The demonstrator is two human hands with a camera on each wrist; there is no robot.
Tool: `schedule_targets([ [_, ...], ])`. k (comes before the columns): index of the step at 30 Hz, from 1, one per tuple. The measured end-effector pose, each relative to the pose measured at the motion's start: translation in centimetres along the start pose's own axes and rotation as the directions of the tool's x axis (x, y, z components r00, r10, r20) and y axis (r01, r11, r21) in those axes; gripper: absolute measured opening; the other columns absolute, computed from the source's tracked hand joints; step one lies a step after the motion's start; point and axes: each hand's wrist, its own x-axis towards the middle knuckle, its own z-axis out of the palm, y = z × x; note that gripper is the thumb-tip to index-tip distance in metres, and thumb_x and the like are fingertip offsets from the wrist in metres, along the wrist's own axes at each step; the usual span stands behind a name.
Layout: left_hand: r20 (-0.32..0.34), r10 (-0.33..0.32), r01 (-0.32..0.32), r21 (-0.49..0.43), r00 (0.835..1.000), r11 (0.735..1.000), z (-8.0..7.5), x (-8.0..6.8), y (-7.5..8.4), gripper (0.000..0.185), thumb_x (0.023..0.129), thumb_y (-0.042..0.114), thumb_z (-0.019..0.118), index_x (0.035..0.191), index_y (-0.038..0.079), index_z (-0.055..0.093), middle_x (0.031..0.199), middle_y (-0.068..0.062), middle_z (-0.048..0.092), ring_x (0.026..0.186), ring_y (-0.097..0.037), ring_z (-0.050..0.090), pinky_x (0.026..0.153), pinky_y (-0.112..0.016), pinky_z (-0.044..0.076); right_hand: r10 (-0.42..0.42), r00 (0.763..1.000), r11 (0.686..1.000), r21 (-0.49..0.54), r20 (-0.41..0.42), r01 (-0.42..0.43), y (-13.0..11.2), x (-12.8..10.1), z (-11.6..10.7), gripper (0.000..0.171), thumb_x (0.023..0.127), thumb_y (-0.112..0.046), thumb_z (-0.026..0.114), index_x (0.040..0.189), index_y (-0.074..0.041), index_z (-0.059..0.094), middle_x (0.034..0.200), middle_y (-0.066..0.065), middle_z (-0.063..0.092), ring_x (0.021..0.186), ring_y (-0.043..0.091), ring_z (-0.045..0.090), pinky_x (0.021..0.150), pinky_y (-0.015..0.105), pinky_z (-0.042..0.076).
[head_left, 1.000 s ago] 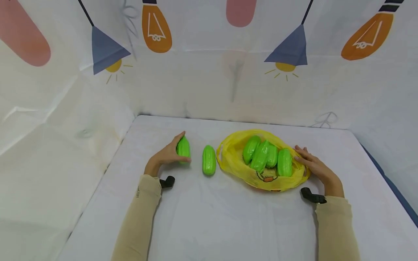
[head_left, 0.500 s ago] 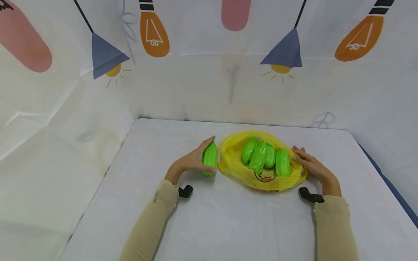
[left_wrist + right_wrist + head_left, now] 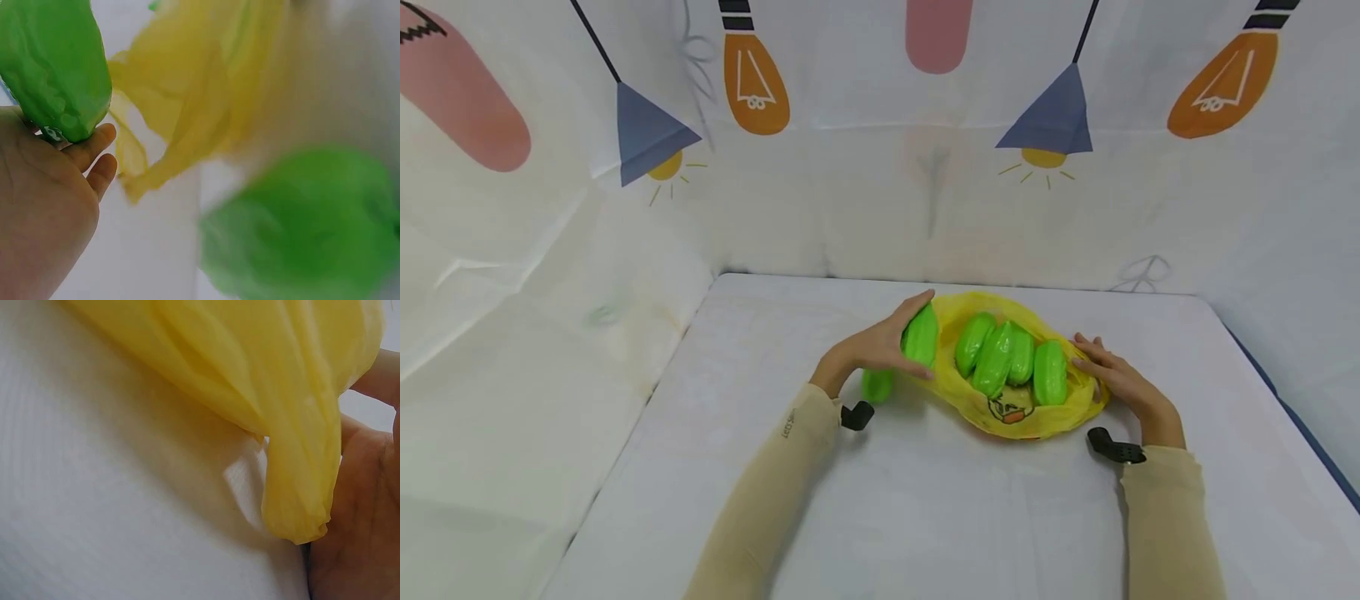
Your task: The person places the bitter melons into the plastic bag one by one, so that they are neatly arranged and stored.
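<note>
The left hand [image 3: 880, 346] holds a green wrapped packet [image 3: 921, 337], fingers and thumb curled round it, the grip clamped on its length; the packet stands tilted, its upper end at the left rim of the yellow bag [image 3: 1060, 412], touching or just over the plastic; in the left wrist view the same packet [image 3: 56, 65] sits above the palm [image 3: 44, 206], with the bag's crumpled edge [image 3: 187, 106] just beside it. A second green packet [image 3: 877, 385] lies on the white worktop [image 3: 925, 500], under the left wrist and just left of the bag; it shows blurred in the left wrist view [image 3: 300, 225]. The right hand [image 3: 1120, 385] rests against the bag's right side, fingers fairly straight and laid on the plastic, the grip apart and holding nothing closed; the right wrist view shows the yellow plastic [image 3: 250, 394] draped against the palm [image 3: 362, 519]. Four green packets [image 3: 1007, 360] lie inside the bag, side by side and touching; the rightmost [image 3: 1050, 373] is nearest the right fingers. Both arms wear beige sleeves [image 3: 760, 500]; a printed backdrop [image 3: 880, 125] stands behind the worktop.
</note>
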Motion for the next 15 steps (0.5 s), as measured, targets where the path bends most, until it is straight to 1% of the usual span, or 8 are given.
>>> schedule_targets([
  [6, 0.04, 0.036, -0.037, 0.042, 0.999, 0.998, 0.5, 3.2, 3.0, 0.125, 0.071, 0.046, 0.085, 0.156, 0.039, -0.007, 0.164, 0.014, -0.006, 0.152, -0.012, 0.005, 0.122, -0.045, 0.019, 0.006, 1.0, 1.0, -0.004, 0.005, -0.006, -0.1, 0.2, -0.1, 0.075, 0.101, -0.043, 0.05, 0.158, -0.011, 0.014, 0.163, 0.01, -0.003, 0.146, 0.034, -0.026, 0.112, 0.068, -0.016],
  [10, 0.076, 0.076, -0.082, 0.069, 0.994, 0.994, 1.1, 5.3, 5.2, 0.125, 0.072, 0.046, 0.084, 0.157, 0.034, -0.006, 0.163, 0.016, -0.007, 0.152, -0.008, 0.002, 0.123, -0.041, 0.018, 0.008, 1.0, 1.0, 0.001, 0.005, -0.008, -0.2, 0.2, -0.2, 0.074, 0.101, -0.043, 0.05, 0.158, -0.011, 0.015, 0.163, 0.01, -0.003, 0.146, 0.033, -0.026, 0.112, 0.067, -0.016],
  [12, 0.1, 0.088, -0.097, 0.09, 0.991, 0.991, 1.5, 6.4, 6.1, 0.124, 0.072, 0.047, 0.083, 0.157, 0.033, -0.007, 0.163, 0.016, -0.007, 0.151, -0.007, 0.003, 0.123, -0.038, 0.019, 0.011, 1.0, 1.0, 0.002, 0.005, -0.011, -0.2, 0.2, -0.2, 0.074, 0.101, -0.043, 0.05, 0.158, -0.011, 0.015, 0.163, 0.01, -0.003, 0.146, 0.033, -0.026, 0.112, 0.067, -0.016],
  [14, 0.131, 0.086, -0.1, 0.109, 0.988, 0.989, 2.1, 7.4, 6.8, 0.124, 0.073, 0.05, 0.082, 0.157, 0.035, -0.007, 0.163, 0.016, -0.006, 0.151, -0.006, 0.006, 0.122, -0.035, 0.022, 0.015, 1.0, 1.0, 0.005, 0.006, -0.016, 0.0, 0.3, -0.3, 0.074, 0.101, -0.043, 0.05, 0.158, -0.011, 0.015, 0.163, 0.009, -0.003, 0.146, 0.033, -0.026, 0.112, 0.067, -0.016],
  [15, 0.148, 0.074, -0.092, 0.118, 0.986, 0.989, 2.4, 7.9, 7.1, 0.123, 0.073, 0.051, 0.082, 0.156, 0.036, -0.007, 0.163, 0.017, -0.006, 0.15, -0.005, 0.007, 0.121, -0.034, 0.023, 0.017, 1.0, 1.0, 0.007, 0.008, -0.017, 0.1, 0.3, -0.3, 0.073, 0.101, -0.042, 0.049, 0.158, -0.011, 0.014, 0.163, 0.01, -0.004, 0.146, 0.033, -0.026, 0.112, 0.067, -0.017],
])
